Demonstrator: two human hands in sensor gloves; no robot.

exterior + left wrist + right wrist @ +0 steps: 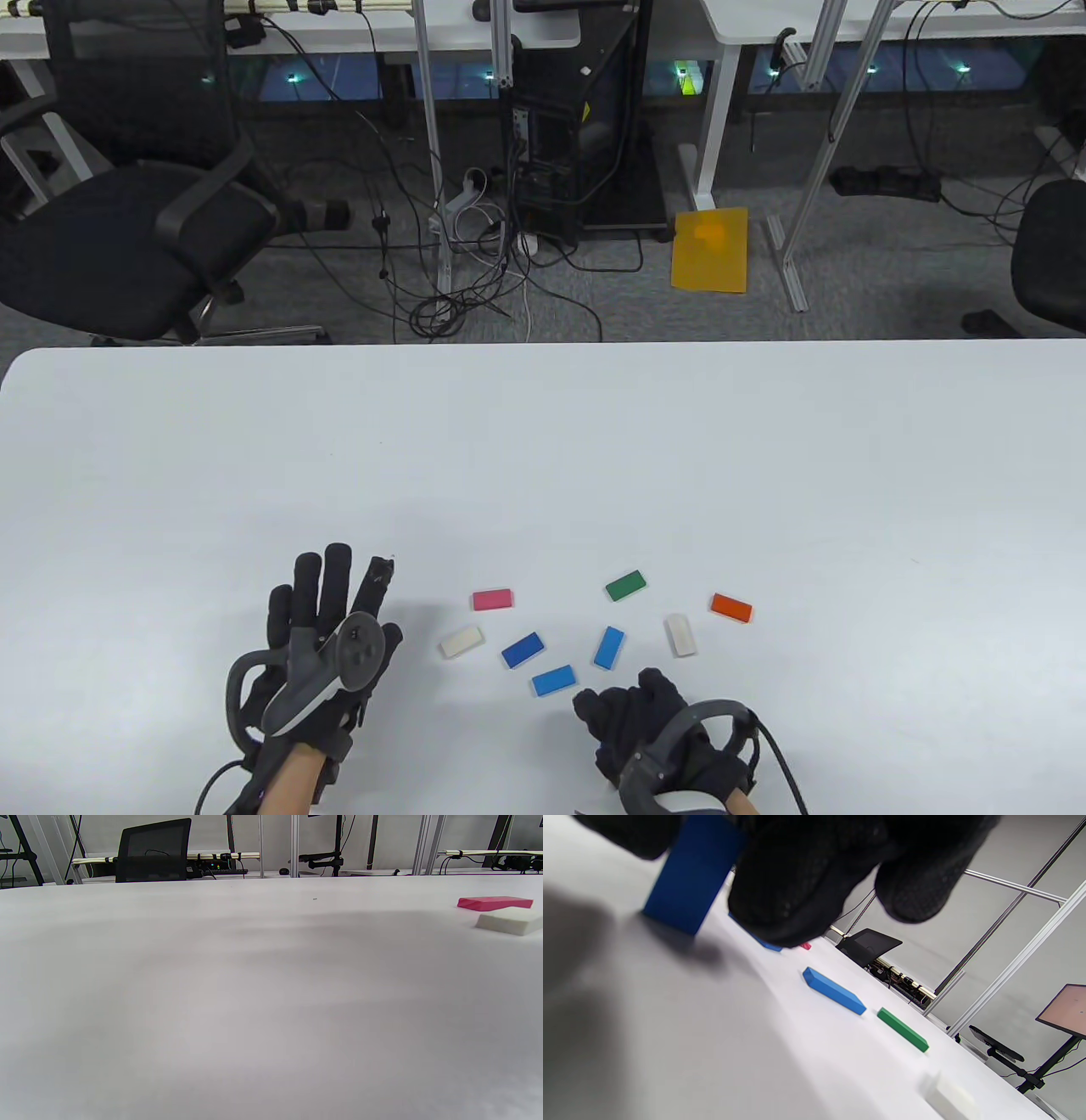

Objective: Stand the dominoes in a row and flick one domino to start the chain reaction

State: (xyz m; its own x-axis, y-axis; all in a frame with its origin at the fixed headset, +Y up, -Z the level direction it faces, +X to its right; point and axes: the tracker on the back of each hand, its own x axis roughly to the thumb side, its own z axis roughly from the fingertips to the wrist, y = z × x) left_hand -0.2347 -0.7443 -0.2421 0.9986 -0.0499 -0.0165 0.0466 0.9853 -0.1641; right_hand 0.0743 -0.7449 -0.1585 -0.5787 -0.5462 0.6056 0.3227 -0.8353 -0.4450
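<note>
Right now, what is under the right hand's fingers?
In the right wrist view, the right hand pinches a dark blue domino that is tipped up, its lower end on the table. In the table view the glove covers it entirely.

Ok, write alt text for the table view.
Eight coloured dominoes lie flat and scattered on a white table. A gloved left hand lies open to their left; the right hand has its fingers curled below them.

Table cam overhead; wrist cams low, near table [543,441].
</note>
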